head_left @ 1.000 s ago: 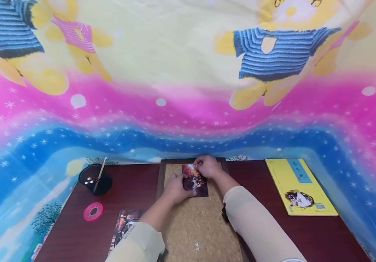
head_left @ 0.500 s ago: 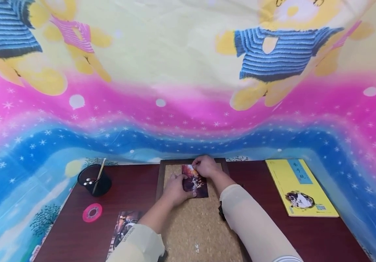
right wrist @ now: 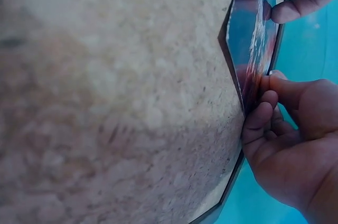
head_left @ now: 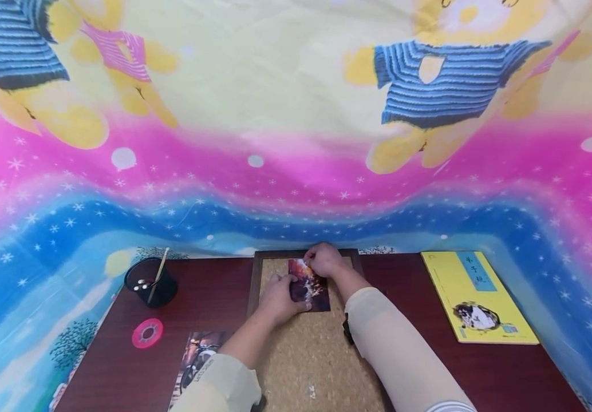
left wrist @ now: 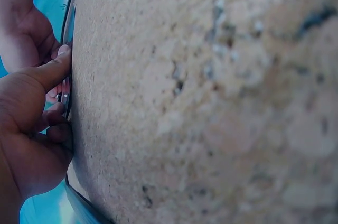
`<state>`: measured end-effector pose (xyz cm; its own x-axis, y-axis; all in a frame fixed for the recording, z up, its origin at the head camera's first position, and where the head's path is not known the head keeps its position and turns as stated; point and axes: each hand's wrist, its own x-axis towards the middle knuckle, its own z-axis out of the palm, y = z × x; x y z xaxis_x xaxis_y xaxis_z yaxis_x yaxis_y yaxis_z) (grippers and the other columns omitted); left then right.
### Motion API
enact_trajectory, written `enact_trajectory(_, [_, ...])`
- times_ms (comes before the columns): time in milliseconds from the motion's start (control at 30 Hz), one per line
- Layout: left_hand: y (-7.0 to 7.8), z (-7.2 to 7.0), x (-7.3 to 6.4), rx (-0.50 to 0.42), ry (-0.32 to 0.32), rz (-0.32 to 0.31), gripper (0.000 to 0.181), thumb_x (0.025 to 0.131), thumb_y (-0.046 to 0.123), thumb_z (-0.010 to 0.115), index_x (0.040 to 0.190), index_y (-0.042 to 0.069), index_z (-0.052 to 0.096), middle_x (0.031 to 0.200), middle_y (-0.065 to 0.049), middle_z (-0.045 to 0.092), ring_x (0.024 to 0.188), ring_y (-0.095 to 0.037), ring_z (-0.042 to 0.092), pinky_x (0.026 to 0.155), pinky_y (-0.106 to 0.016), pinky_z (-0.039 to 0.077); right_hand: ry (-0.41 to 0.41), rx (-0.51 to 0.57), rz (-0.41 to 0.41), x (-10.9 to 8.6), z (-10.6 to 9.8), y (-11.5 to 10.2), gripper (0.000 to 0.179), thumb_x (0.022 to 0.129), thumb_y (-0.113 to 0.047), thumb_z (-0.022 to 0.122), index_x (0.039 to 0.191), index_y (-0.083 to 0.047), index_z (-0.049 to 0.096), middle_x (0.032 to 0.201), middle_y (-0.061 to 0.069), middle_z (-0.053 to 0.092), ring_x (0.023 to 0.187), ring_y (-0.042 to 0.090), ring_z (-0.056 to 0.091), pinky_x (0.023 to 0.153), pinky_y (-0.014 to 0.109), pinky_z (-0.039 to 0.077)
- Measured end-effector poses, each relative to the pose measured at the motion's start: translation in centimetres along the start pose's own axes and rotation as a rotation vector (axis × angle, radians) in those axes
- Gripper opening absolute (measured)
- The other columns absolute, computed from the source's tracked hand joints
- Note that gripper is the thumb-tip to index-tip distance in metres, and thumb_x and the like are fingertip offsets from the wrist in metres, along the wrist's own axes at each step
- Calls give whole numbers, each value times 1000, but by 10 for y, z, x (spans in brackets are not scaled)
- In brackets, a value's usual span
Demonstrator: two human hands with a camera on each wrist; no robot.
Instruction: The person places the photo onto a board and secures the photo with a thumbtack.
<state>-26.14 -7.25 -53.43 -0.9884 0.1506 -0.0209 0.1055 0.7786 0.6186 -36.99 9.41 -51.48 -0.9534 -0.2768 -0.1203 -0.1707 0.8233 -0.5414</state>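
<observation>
A dark, fiery-coloured photo print (head_left: 312,292) lies at the far end of a brown-framed cork board (head_left: 322,349). My left hand (head_left: 279,298) presses the print from its left side, with index finger and thumb spread over its face. At the print's top edge, my right hand (head_left: 325,262) pinches a small pale pin-like piece, mostly hidden by the fingertips. From the right wrist, the print (right wrist: 252,39) shows edge-on, with my right hand (right wrist: 288,134) at its end. In the left wrist view, my left hand's (left wrist: 37,113) index finger reaches out straight against it.
Small clear pieces (head_left: 312,392) sit on the near cork. To the left are another photo print (head_left: 193,363), a pink tape roll (head_left: 148,333) and a black mesh cup (head_left: 164,292). A yellow book (head_left: 437,292) lies right. Behind the table hangs a printed cloth (head_left: 275,189).
My right fingertips shift slightly along the print's top edge, and the right forearm swings a little left. The left hand keeps its place on the print.
</observation>
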Motion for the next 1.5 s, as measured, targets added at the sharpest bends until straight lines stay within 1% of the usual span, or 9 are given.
enact_trajectory(433, [0, 1, 0, 13, 13, 13, 74, 76, 42, 92, 133, 4, 62, 113, -14, 53, 100, -29, 58, 93, -46, 51, -74, 18, 15, 5, -4, -1, 19, 104, -20, 61, 102, -16, 80, 92, -2, 71, 81, 16, 64, 83, 38, 54])
enact_trajectory(633, [2, 1, -2, 10, 16, 18, 74, 76, 42, 92, 133, 4, 63, 111, -13, 53, 98, -27, 57, 91, -45, 51, -102, -49, -7, 8, -6, -2, 24, 104, -18, 58, 93, -15, 79, 80, -3, 67, 72, 15, 59, 77, 35, 49])
enact_trajectory(733, [2, 2, -2, 6, 20, 17, 74, 76, 41, 92, 133, 4, 63, 110, -13, 53, 98, -27, 57, 91, -45, 51, -121, -80, -1, 10, -8, -4, 32, 104, -17, 56, 75, -16, 71, 67, -4, 57, 62, 14, 49, 70, 33, 45])
enact_trajectory(800, [2, 2, -2, 7, 23, 19, 74, 76, 41, 92, 133, 4, 63, 110, -13, 53, 98, -27, 57, 91, -45, 51, -134, -84, 6, 11, -8, -6, 42, 103, -14, 54, 61, -17, 58, 56, -4, 43, 55, 15, 36, 63, 33, 37])
enact_trajectory(900, [1, 1, -1, 14, 28, 26, 73, 76, 41, 92, 132, 4, 63, 110, -13, 53, 97, -27, 56, 90, -44, 51, -141, -81, 13, 12, -8, -6, 48, 102, -12, 51, 55, -19, 43, 52, -4, 32, 52, 16, 25, 59, 34, 32])
enact_trajectory(1033, [1, 0, -2, 9, 29, 22, 73, 76, 41, 92, 132, 4, 63, 110, -12, 53, 97, -27, 56, 90, -44, 51, -117, -67, 7, 12, -5, -5, 43, 104, -16, 53, 61, -18, 55, 55, -4, 41, 54, 15, 34, 62, 34, 37])
enact_trajectory(1167, [1, -1, -3, 6, 25, 11, 73, 77, 42, 92, 132, 5, 63, 111, -13, 53, 98, -27, 57, 91, -45, 51, -83, -25, 20, 8, -3, -3, 23, 104, -19, 58, 92, -16, 77, 75, -4, 63, 69, 13, 55, 73, 33, 48])
enact_trajectory(1267, [2, -1, -3, 10, 22, 11, 73, 77, 42, 92, 133, 5, 63, 110, -13, 53, 98, -27, 57, 91, -45, 51, -68, 17, 41, 5, -3, -2, 18, 102, -17, 62, 107, -16, 79, 91, -3, 71, 78, 15, 63, 75, 34, 53])
enact_trajectory(1500, [0, -1, -2, 10, 19, 6, 74, 77, 42, 92, 134, 4, 62, 112, -14, 54, 99, -28, 57, 92, -47, 51, -49, 72, 36, -1, -6, -2, 19, 97, -8, 64, 107, -15, 79, 93, 0, 72, 71, 16, 65, 65, 32, 54])
